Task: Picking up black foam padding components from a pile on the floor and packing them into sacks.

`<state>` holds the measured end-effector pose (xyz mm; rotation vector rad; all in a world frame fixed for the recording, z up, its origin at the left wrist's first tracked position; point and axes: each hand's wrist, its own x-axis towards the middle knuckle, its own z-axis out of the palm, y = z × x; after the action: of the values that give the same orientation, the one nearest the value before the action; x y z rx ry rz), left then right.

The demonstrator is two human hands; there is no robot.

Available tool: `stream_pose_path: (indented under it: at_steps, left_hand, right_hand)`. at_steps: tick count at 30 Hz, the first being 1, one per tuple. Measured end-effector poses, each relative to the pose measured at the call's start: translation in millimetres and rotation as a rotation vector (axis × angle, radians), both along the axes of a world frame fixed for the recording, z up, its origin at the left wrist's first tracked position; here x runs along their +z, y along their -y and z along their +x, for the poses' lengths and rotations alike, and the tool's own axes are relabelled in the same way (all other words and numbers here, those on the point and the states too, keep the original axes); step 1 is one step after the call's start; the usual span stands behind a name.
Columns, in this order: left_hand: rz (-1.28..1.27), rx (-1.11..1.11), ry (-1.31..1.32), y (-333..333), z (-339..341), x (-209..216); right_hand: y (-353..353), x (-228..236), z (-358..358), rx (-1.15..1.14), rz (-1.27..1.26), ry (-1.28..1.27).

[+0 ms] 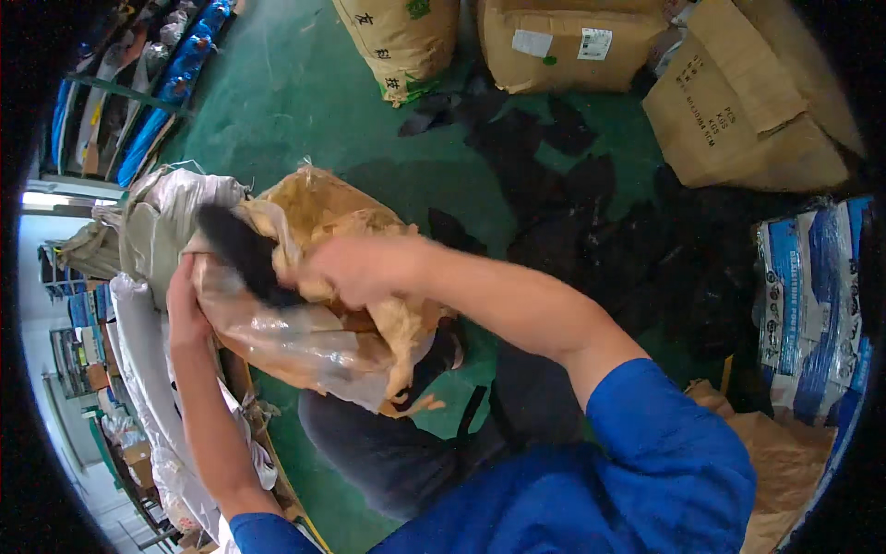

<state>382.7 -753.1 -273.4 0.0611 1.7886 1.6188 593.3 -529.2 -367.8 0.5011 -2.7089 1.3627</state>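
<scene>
A brown paper bag with a clear plastic layer (pixel 277 337) lies in front of me, its torn mouth towards my legs and crumpled tan paper (pixel 397 337) at the opening. My left hand (pixel 187 305) is closed on the bag's left side, the fingers partly hidden behind it. Over the bag reaches my right hand (pixel 360 270), smeared by motion, its fingers closed at the edge of a black flat piece (pixel 242 254). That piece is blurred too, so its kind does not show.
Many black flat pieces (pixel 591 217) are scattered over the green floor (pixel 277 102). Behind them stand a brown sack (pixel 401 42), a taped carton (pixel 563 69) and an open, tilted carton (pixel 738 111). Wrapped blue-and-white packs (pixel 812 305) are stacked at right; white sacks (pixel 152 369) lie at left.
</scene>
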Motion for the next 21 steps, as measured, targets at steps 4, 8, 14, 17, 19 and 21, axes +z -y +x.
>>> stream_pose_path:
  at_steps: [4, 8, 14, 17, 19, 21]
  left_hand:
    - [-0.196, -0.052, -0.217, -11.7, -2.9, 3.6]
    - [-0.261, 0.053, -0.215, 6.0, -2.0, 2.0]
    - [-0.211, 0.060, -0.200, 25.7, -66.9, 21.0]
    - [-0.194, 0.151, -0.163, 47.1, -95.5, 29.7]
    - [-0.236, 0.186, -0.166, 53.3, -107.7, 19.4]
    - [-0.259, 0.153, -0.254, 26.0, -110.9, -8.4]
  right_hand:
    - [22.7, -13.2, -18.4, -0.105, 0.377, 0.285]
    - [-12.4, -14.4, -10.1, -0.241, 0.141, 0.286]
    - [-51.0, -38.6, 4.0, -0.233, -1.064, -0.070]
    - [-91.8, -76.2, 33.5, -0.348, -1.539, 0.203]
    - [-131.4, -149.8, 67.2, -0.846, -1.010, 0.232]
    - [-200.0, -268.9, 141.1, -1.477, -0.554, 0.370]
